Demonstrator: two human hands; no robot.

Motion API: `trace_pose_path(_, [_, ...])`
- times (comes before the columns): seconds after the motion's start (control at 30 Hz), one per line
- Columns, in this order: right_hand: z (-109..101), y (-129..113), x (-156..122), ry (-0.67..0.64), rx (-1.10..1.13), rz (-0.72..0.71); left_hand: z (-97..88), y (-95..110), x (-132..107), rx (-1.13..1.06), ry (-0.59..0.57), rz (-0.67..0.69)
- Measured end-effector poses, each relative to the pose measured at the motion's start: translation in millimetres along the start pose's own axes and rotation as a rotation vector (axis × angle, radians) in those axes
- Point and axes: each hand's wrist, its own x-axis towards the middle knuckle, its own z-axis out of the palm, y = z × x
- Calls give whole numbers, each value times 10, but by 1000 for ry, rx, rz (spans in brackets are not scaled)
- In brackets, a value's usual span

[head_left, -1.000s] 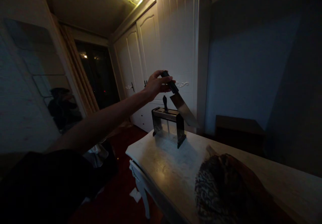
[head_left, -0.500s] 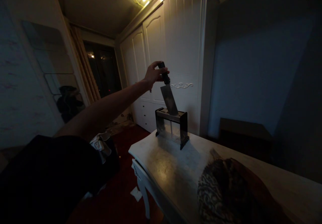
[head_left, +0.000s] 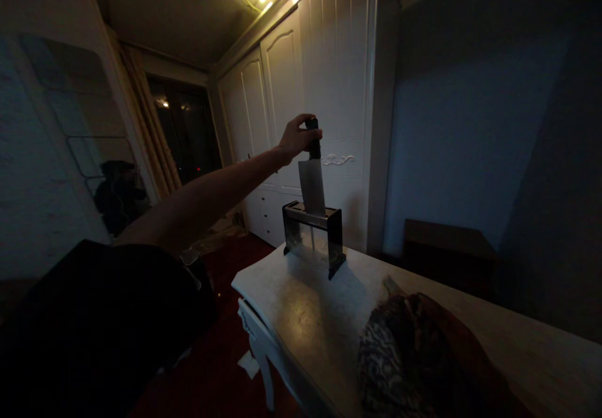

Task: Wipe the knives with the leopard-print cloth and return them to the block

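Observation:
My left hand [head_left: 297, 136] is closed around the black handle of a broad-bladed knife [head_left: 311, 186]. The blade hangs straight down, its lower end inside the top slot of a clear-sided knife stand [head_left: 314, 237]. The stand sits at the far corner of a pale table [head_left: 301, 308]. My left arm stretches out from the lower left in a dark sleeve. My right hand is out of view.
A dark patterned cloth bundle [head_left: 414, 355] lies on the table's near right part. White wardrobe doors [head_left: 301, 92] stand behind the stand. A dark low cabinet [head_left: 446, 242] sits against the right wall. The floor to the left is red, with scraps of paper.
The knife swung from a slant beside the stand to upright over it, and its blade has gone down into the slot. The camera shifted slightly.

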Motion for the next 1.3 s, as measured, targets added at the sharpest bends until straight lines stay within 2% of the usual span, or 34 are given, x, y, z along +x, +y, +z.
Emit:
trace_pose_path(0.23, [14,46,8,-101,68,26,81,-38,105,24,-4,31])
trace_pose_path(0.5, [13,32,8,-99,78,32,115,-81,122,66,8,21])
trace_pose_path(0.8, [-16,-87,-51,-129,41,65,132,-53,147,165,-11,24])
trace_pose_path(1.0, [-29,-54,-21,-176,30,125,111,-54,165,244,-51,80])
trace_pose_path(1.3, [-4,-139,-85,-132,52,109,85,-146,90,244,-59,35])
